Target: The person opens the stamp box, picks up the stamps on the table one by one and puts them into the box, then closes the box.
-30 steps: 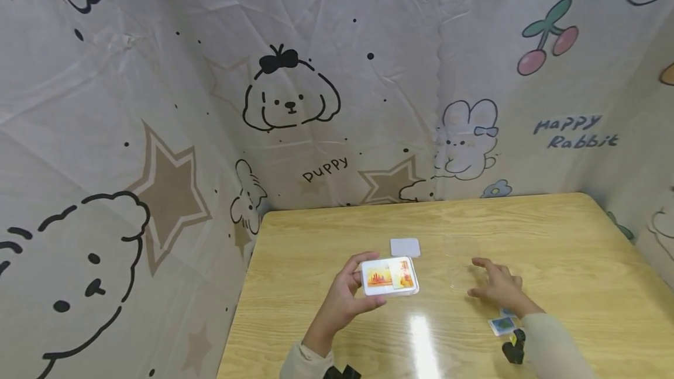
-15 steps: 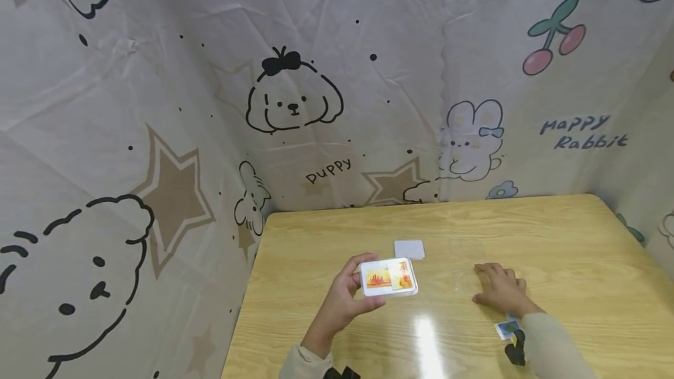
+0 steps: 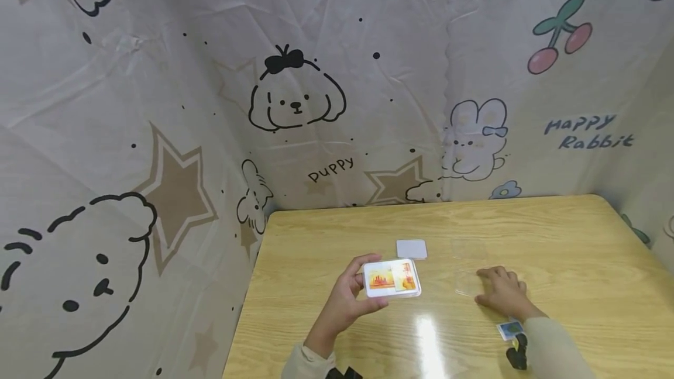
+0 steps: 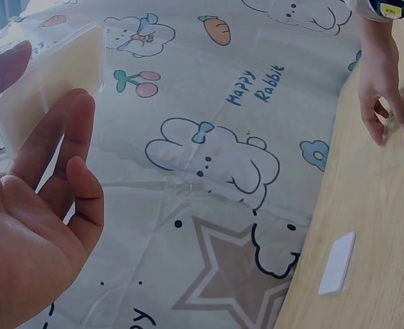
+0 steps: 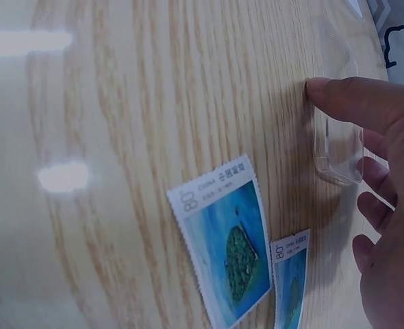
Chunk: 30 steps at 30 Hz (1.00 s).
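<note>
My left hand [image 3: 341, 303] holds up a clear plastic box [image 4: 58, 75] by its edges, thumb on the near side and fingers on the far side. Inside its face show a white card and two orange-toned stamps [image 3: 392, 278]. At the right, my right hand [image 3: 506, 296] is down at the tabletop, thumb and fingers on either side of a clear plastic lid [image 5: 339, 147], gripping it at its end. Beneath the right wrist lie two blue stamps with green islands, a nearer stamp [image 5: 233, 250] and a farther stamp [image 5: 292, 288].
A white rounded card or thin stack [image 3: 412, 248] lies on the wooden table [image 3: 326, 233] behind the held box. Another faint clear piece [image 3: 468, 246] lies beyond the lid. A printed cloth curtain [image 3: 316, 75] rises at the table's back and sides.
My right hand has come down from just over the table to the clear lid, its fingers drawing in. The left hand keeps the box nearly still; the head view has shifted slightly.
</note>
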Tool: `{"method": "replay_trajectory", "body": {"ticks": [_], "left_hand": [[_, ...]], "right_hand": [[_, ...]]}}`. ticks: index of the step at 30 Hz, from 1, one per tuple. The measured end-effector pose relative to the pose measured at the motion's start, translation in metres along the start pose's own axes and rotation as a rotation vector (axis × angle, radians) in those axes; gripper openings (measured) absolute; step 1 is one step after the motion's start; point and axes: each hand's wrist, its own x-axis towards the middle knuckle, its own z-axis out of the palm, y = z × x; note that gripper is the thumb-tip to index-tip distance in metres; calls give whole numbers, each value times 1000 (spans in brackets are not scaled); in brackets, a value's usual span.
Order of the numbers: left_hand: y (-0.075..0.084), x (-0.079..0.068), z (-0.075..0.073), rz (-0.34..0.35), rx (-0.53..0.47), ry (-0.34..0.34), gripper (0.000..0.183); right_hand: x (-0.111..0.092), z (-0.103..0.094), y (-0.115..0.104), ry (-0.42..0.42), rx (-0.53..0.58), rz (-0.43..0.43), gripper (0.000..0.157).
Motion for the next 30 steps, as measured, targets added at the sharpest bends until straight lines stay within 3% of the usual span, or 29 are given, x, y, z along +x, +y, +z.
{"method": "replay_trajectory", "body": {"ticks": [12, 21, 30], "left_hand": [[3, 1, 2, -13, -3, 3, 72], [4, 1, 2, -18, -6, 1, 69], [3, 2, 5, -38, -20, 4, 69]], "right_hand": [[2, -6, -10, 45, -19, -51, 66], [-1, -29, -33, 117, -63, -166, 62], [-8, -54, -64, 125, -72, -209, 62]]}}
